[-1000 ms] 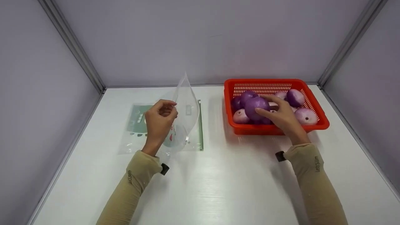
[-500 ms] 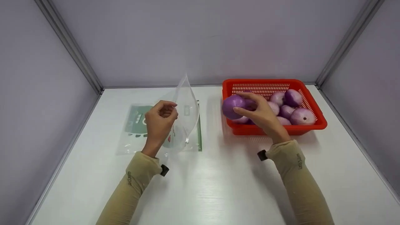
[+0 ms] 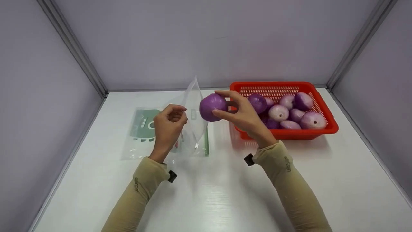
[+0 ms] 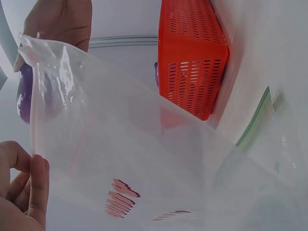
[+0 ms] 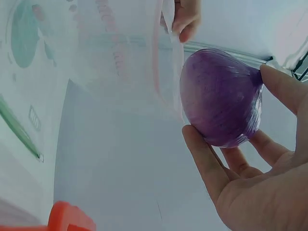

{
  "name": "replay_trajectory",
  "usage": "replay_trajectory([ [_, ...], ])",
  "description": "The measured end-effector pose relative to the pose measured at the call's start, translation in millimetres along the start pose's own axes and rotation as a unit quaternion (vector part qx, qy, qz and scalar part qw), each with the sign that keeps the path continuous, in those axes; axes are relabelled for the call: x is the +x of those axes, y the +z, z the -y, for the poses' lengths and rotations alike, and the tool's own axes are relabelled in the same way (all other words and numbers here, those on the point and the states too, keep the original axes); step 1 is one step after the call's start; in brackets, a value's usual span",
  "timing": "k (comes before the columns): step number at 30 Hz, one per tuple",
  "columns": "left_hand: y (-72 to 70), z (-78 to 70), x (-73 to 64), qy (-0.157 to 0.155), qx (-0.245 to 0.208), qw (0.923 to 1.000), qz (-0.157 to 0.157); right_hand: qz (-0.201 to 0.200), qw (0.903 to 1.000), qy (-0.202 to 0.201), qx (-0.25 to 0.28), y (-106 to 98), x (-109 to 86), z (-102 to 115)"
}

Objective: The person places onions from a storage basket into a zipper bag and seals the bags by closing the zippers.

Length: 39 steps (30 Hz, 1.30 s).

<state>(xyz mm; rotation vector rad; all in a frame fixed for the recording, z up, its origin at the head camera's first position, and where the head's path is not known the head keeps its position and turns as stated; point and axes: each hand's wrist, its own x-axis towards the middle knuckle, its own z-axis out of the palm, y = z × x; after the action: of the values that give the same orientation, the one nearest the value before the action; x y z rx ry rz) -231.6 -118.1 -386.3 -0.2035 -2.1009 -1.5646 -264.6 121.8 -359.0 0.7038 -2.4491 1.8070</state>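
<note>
The right hand (image 3: 246, 117) has its grip clamped on a purple onion (image 3: 212, 107), raised by a clear bag's (image 4: 134, 130) upright edge; whether they touch is unclear. The left hand's (image 3: 169, 124) grip pinches that edge. A red basket (image 3: 283, 133) holds more onions (image 3: 278, 112), some partly covered. Where the bag meets the flat printed plastic (image 3: 140, 124) on the surface (image 3: 209, 193) is indistinct.

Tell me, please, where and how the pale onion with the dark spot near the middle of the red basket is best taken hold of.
Probably best by its rounded sides, coming down from above: the pale onion bulges evenly, its upper surface looks uncovered, neighbouring onions crowd it lower down, and the front wall of the red basket obstructs a low approach.
</note>
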Motion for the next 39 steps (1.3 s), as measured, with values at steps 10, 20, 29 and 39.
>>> replay_trajectory([
  [10,2.8,-0.5,0.9,0.008,-0.001,0.9999,0.007,0.009,0.9999,-0.01,-0.005,20,5.2,0],
  [20,9.3,26.1,10.6,0.022,-0.014,0.9995,0.016,0.012,0.9982,-0.019,-0.056,22,4.4,-5],
  [29,10.4,22.2,14.4,0.04,-0.013,0.999,0.017,0.01,0.9953,-0.041,-0.087,20,5.0,-9],
  [39,9.8,21.8,15.3,0.033,-0.014,0.9994,0.007,0.007,0.9986,-0.025,-0.046,6,-1.7,-21],
])
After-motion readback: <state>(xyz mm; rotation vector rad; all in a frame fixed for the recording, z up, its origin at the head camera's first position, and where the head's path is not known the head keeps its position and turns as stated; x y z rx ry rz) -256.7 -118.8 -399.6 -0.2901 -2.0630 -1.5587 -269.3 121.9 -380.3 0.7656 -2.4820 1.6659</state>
